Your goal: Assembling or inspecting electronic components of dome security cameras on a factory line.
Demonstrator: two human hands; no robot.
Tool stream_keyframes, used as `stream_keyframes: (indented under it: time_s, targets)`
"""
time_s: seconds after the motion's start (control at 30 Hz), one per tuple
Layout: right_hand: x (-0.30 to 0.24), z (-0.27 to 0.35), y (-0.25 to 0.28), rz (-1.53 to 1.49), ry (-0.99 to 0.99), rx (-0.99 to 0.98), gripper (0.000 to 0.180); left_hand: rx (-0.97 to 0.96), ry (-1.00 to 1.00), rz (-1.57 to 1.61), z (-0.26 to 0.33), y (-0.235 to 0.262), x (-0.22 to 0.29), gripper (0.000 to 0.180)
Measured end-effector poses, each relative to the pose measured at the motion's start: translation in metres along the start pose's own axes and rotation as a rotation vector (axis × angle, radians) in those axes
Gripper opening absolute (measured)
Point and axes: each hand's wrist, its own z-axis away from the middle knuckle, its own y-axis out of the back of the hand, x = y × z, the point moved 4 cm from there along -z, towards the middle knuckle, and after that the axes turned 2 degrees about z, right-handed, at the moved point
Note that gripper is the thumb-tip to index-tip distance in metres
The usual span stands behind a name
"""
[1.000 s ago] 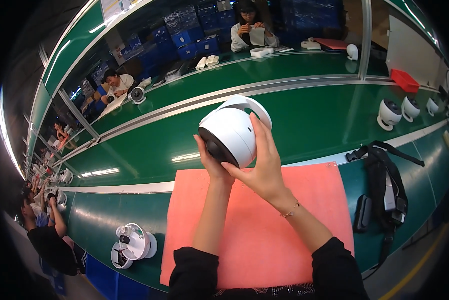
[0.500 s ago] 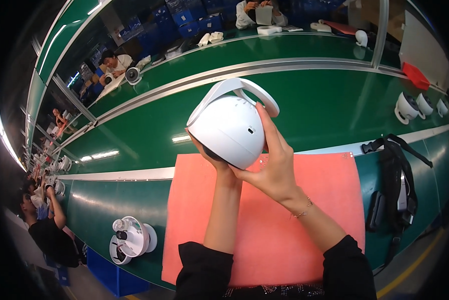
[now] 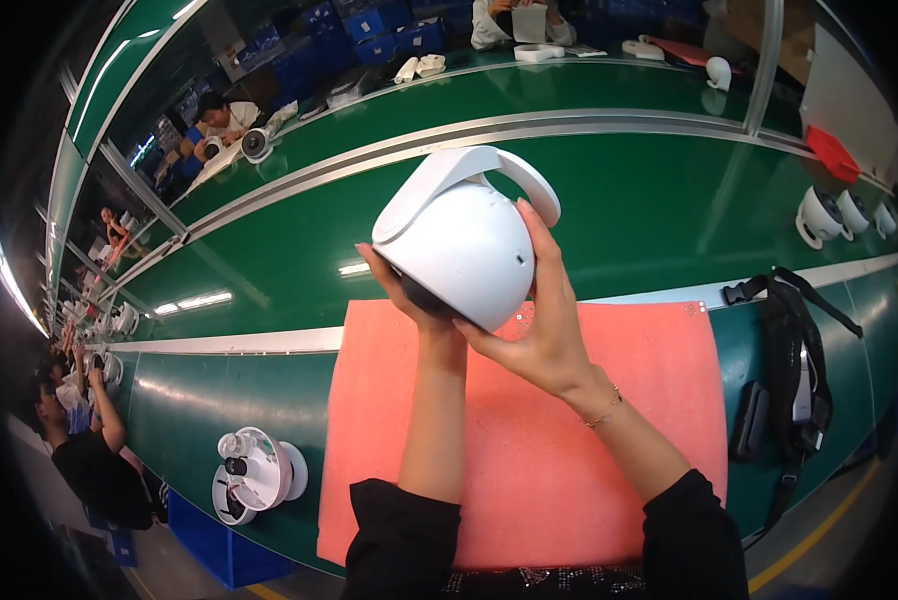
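Between my hands, above the pink mat (image 3: 389, 420), I hold a white ball-shaped device (image 3: 464, 250) with a curved white bracket (image 3: 434, 185) looped over its top. A small dark slot shows on its right side. My left hand (image 3: 414, 295) supports it from below left, by its dark lower face, with most of the fingers hidden behind it. My right hand (image 3: 544, 335) wraps its right side, thumb beneath and fingers up along the shell.
An opened white housing (image 3: 259, 475) with parts inside stands left of the mat. Small screws (image 3: 694, 308) lie at the mat's upper right. A black strapped bag (image 3: 799, 370) rests on the right; several white devices (image 3: 819, 215) stand behind it. Co-workers sit at left and across.
The device has turned in my hands: its slot has shifted toward the right edge, and more of the dark lower face shows. My left fingertips show more at its left side.
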Motion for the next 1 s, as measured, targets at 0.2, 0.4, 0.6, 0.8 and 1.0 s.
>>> stream_keyframes:
  time_s: [0.2,0.4,0.6,0.8,1.0]
  targets:
    - [0.015,-0.011,0.020,-0.148,-0.236,0.064,0.083,0.147,-0.131,-0.657,0.011,-0.007,0.001,0.071]
    - [0.015,-0.012,0.034,0.097,0.035,0.238,0.073,0.045,-0.275,-0.758,0.022,-0.019,-0.004,0.067]
    - [0.057,-0.020,0.065,-0.256,-0.526,0.208,0.057,-0.042,-0.038,-0.952,0.028,-0.033,-0.020,0.049]
    - [0.101,-0.005,0.109,-0.869,-0.934,0.251,0.041,-0.185,0.482,-0.758,0.037,-0.064,-0.036,0.054]
    - [0.114,0.003,0.100,-1.031,-1.014,0.216,0.043,-0.095,0.372,-0.874,0.029,-0.048,-0.021,0.046]
